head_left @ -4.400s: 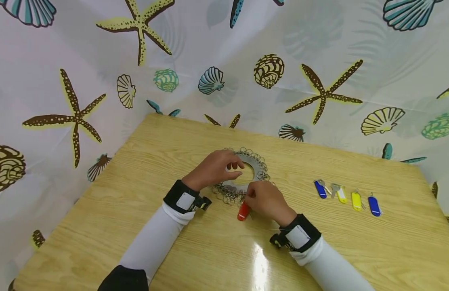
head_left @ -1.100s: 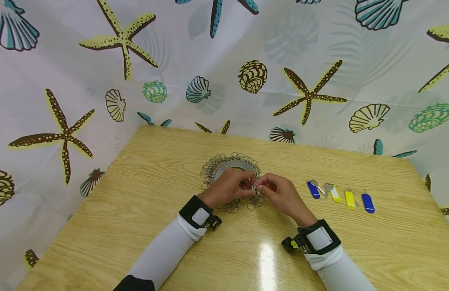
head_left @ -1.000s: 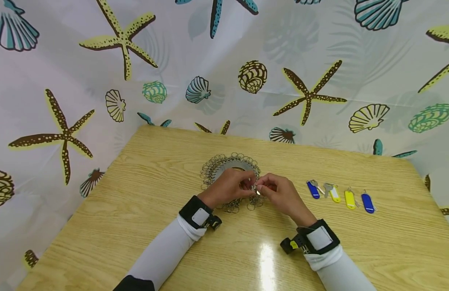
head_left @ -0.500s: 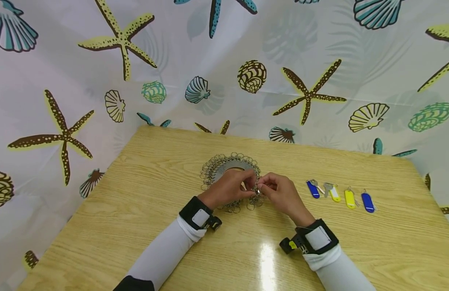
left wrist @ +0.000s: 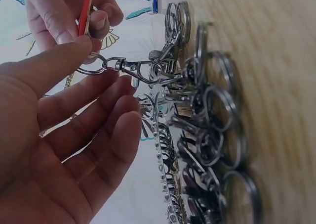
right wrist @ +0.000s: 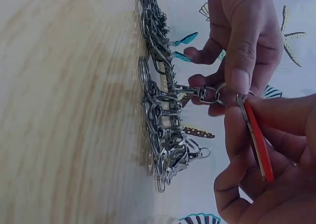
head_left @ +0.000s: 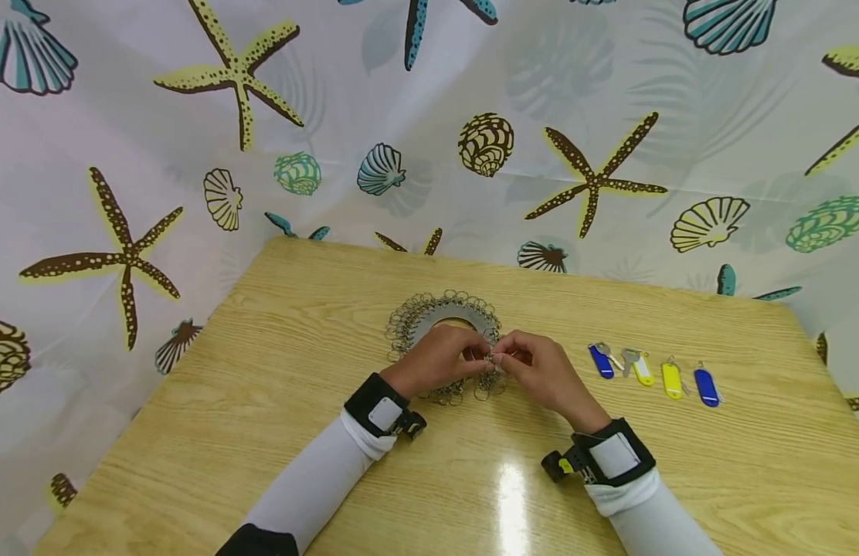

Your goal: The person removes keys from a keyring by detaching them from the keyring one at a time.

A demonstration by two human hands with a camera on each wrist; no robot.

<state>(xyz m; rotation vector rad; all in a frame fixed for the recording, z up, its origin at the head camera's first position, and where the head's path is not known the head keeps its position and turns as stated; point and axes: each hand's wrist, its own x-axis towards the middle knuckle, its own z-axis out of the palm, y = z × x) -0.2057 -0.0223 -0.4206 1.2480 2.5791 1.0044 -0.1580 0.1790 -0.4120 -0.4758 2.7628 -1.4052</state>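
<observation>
A flat grey metal ring, fringed with many swivel clasps and split rings, lies mid-table in the head view. My left hand reaches over its near side and pinches a split ring that hangs from a swivel clasp hooked to the fringe. My right hand meets it at the right side of the fringe. In the right wrist view its thumb and fingers pinch a red key tag with a metal edge alongside, held right at that split ring. The exact contact is partly hidden by fingertips.
To the right on the wooden table lie a blue key tag, a yellow-and-white tag, a yellow tag and another blue tag, with keys. A shell-patterned curtain hangs behind the table.
Since the oldest frame, my left hand went from open over the metal ring to pinching a split ring. My right hand brought the red tag up beside it. In the last second, only fingertips shifted slightly.
</observation>
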